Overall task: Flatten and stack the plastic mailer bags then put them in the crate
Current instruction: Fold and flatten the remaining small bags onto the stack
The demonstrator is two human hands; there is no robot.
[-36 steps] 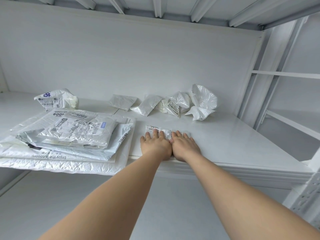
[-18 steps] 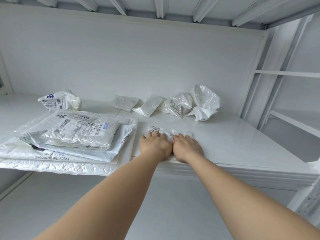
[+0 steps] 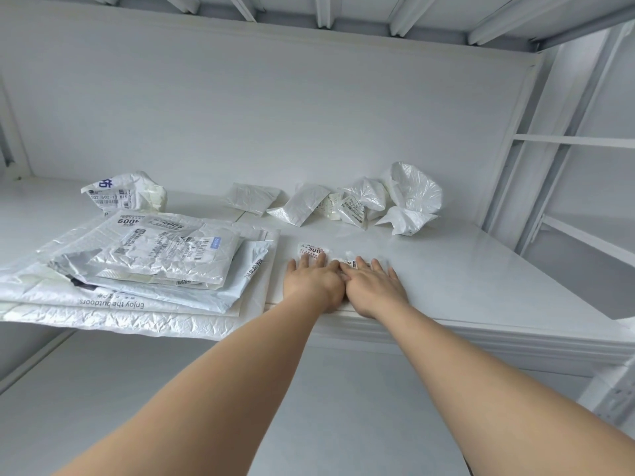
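Observation:
A small white mailer bag [image 3: 312,249] with a printed label lies flat near the shelf's front edge. My left hand [image 3: 313,282] and my right hand [image 3: 374,285] press palm-down on it side by side, fingers spread, covering most of it. To the left sits a stack of flattened mailer bags [image 3: 144,269], its lowest bag hanging over the shelf edge. Several crumpled white mailer bags [image 3: 395,201] lie at the back, and one more crumpled bag [image 3: 125,194] sits behind the stack. No crate is in view.
The white shelf board [image 3: 481,269] runs to a back wall, with an upright post [image 3: 536,132] at the right. Another shelf's underside [image 3: 323,12] is close overhead. A lower shelf surface [image 3: 309,407] lies beneath my arms.
My hands have slid slightly forward and apart over the small bag, uncovering more of its label. The view has shifted a little.

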